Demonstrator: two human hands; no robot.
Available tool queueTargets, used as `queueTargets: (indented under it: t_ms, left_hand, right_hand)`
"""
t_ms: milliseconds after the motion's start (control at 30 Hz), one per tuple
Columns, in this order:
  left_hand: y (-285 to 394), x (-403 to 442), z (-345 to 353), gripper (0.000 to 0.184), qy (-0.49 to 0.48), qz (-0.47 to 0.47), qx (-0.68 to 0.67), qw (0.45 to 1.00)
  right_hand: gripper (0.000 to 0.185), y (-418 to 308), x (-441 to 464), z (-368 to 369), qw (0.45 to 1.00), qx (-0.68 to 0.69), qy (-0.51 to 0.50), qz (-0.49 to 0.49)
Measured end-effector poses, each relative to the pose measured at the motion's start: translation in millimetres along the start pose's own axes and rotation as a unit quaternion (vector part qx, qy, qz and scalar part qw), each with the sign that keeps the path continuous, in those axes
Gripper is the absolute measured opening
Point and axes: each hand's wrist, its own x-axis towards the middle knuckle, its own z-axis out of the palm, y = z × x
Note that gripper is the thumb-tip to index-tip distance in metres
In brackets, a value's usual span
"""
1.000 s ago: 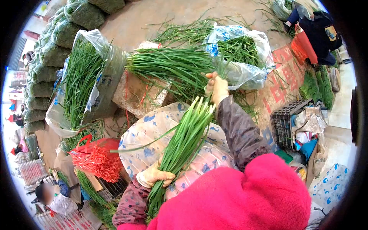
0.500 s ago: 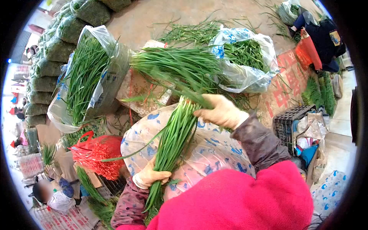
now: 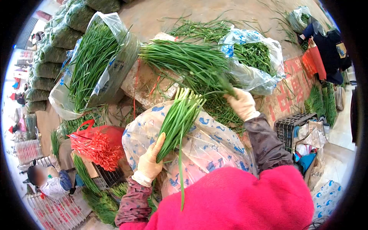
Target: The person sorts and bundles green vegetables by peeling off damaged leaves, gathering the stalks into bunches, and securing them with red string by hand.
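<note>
Your left hand (image 3: 150, 163), gloved, is wrapped round the leafy lower part of the green bundle (image 3: 180, 119), 1 finger straight along the stalks. Bundle runs ahead of that hand, slanting right, pale ends farthest from you. 1 long leaf hangs down right of the hand, over your pink garment (image 3: 230, 203).

Your right hand (image 3: 243, 104), also gloved, is ahead and right of the bundle, clear of its main mass. Fingers look nearly closed on a green tuft (image 3: 227, 85); motion blur, can't tell stalk count.

Under the bundle, between your 2 hands: blue-printed plastic sheet (image 3: 218, 149). Left of left hand: red bag (image 3: 117, 140) with red strips (image 3: 97, 149) bunched beside it.

Ahead-left of right hand: pile of long greens (image 3: 184, 55), lying across a speckled block (image 3: 145, 86). Just beyond right hand: low clear bag (image 3: 264, 85) holding more greens. Farther left, well ahead of left hand: bigger clear bag (image 3: 122, 65), greens filling it. Right of right hand: black crate (image 3: 285, 128) with cloths and plastic beside it.
</note>
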Motion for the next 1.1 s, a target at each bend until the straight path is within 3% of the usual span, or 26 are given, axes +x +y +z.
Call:
queueTargets:
  t_ms: [67,133,167,200,267,300,333,367,400,467,500,533,600,633,667,733,833,900,933,967,1033,1067,1100]
  left_hand:
    - [-2.8,-1.9,3.4,0.084,0.037,-0.004,0.055,0.998]
    - [-0.9,-2.8,2.9,0.087,0.051,0.005,0.072,0.996]
    - [-0.1,-2.3,2.2,0.090,0.064,0.012,0.091,0.994]
    - [-1.6,-2.2,3.2,0.090,0.064,0.014,0.092,0.994]
    - [-5.3,-3.9,7.3,0.091,0.092,0.046,0.140,0.985]
    - [-4.1,-5.0,8.0,0.091,0.089,0.048,0.141,0.985]
    - [-1.5,-5.9,8.7,0.092,0.083,0.048,0.174,0.980]
    - [1.0,-6.8,9.9,0.093,0.078,0.048,0.206,0.974]
    - [3.2,-8.4,12.9,0.093,0.077,0.048,0.209,0.974]
    - [7.7,-14.4,20.0,0.095,0.047,0.033,0.252,0.966]
    - [10.3,-17.6,20.4,0.096,-0.003,-0.004,0.245,0.969]
    - [11.8,-18.5,15.7,0.096,-0.004,-0.005,0.247,0.969]
    - [13.8,-19.8,-2.8,0.096,-0.065,0.042,0.119,0.990]
    - [11.7,-13.9,-23.8,0.102,-0.143,0.076,0.038,0.986]
    - [5.3,-8.9,-42.0,0.109,-0.198,0.104,0.058,0.973]
    - [-0.4,0.9,-63.5,0.115,-0.174,0.058,-0.129,0.975]
    - [10.0,30.4,-60.0,0.120,0.010,0.054,-0.293,0.955]
    - [4.0,48.7,-38.7,0.120,-0.043,0.062,-0.307,0.949]
    - [3.3,54.9,-26.2,0.121,-0.093,0.072,-0.320,0.940]
    - [17.8,57.7,-16.2,0.119,-0.113,0.054,-0.319,0.939]
    - [18.8,58.3,13.8,0.103,-0.111,-0.036,-0.447,0.887]
    - [21.0,57.0,19.9,0.093,-0.115,-0.086,-0.505,0.851]
    - [16.3,53.2,25.4,0.093,-0.116,-0.088,-0.507,0.849]
  right_hand:
    - [0.041,50.6,-0.4,-5.6,0.989,-0.110,-0.053,0.086]
    - [0.060,58.3,-11.0,-16.0,0.895,-0.322,-0.247,0.187]
    - [0.073,50.2,-20.0,-12.9,0.839,-0.447,-0.251,0.183]
    - [0.075,42.0,-23.9,-7.4,0.858,-0.424,-0.226,0.179]
    - [0.067,51.3,-25.4,16.3,0.946,-0.185,-0.243,0.104]
    - [0.063,38.6,-25.0,26.9,0.955,0.008,-0.270,0.122]
    - [0.061,20.8,-22.4,41.4,0.928,0.201,-0.285,0.133]
    - [0.063,11.5,-18.6,64.0,0.836,0.422,-0.274,0.220]
    - [0.067,4.2,-14.4,85.0,0.689,0.616,-0.248,0.292]
    - [0.076,-22.0,-8.0,90.2,0.569,0.750,-0.241,0.235]
    - [0.075,-20.0,2.5,93.0,0.585,0.724,-0.257,0.259]
    - [0.077,-25.4,6.5,93.2,0.577,0.730,-0.289,0.224]
    - [0.080,-37.5,9.6,81.7,0.600,0.708,-0.300,0.220]
    - [0.083,-36.3,11.2,85.5,0.601,0.715,-0.297,0.198]
    - [0.083,-38.2,11.7,83.1,0.601,0.714,-0.298,0.199]
    - [0.095,-45.2,12.3,74.7,0.635,0.681,-0.337,0.139]
    - [0.093,-53.1,11.9,72.6,0.655,0.669,-0.333,0.108]
    - [0.086,-58.8,8.0,72.5,0.654,0.685,-0.315,0.067]
    - [0.082,-62.7,8.4,66.1,0.695,0.639,-0.324,0.059]
    - [0.082,-56.7,7.3,69.1,0.707,0.630,-0.319,0.045]
    - [0.081,-48.6,6.4,66.5,0.753,0.583,-0.303,0.001]
    - [0.070,-44.2,5.0,59.9,0.786,0.555,-0.273,0.002]
    - [0.052,-41.5,3.9,55.2,0.837,0.512,-0.190,0.007]
